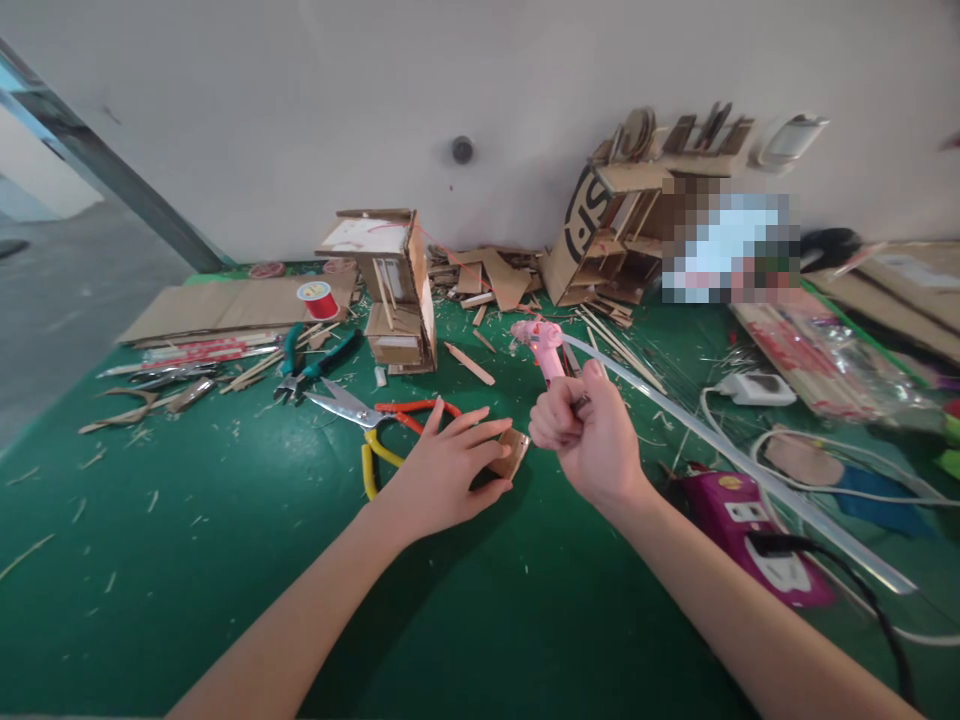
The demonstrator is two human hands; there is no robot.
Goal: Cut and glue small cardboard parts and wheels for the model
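My left hand [450, 470] lies low over the green table, its fingers stretched forward. Between its thumb and forefinger is a small piece of cardboard [513, 455], partly hidden by the fingers. My right hand [589, 430] is a fist just right of that piece, closed around a thin dark item I cannot make out. Directly behind the fist is a pink glue gun [538, 332] with a long clear glue stick [675, 410] running out to the right. Scissors [367, 412] with orange and yellow handles lie beside my left hand.
A small cardboard house model [397, 290] stands behind the scissors, near a red thread spool [318, 300] and green-handled pliers [289, 365]. A larger cardboard shelf [600, 235] leans toward the wall. Right are a purple power strip [757, 540] and white cables; wood scraps are scattered around.
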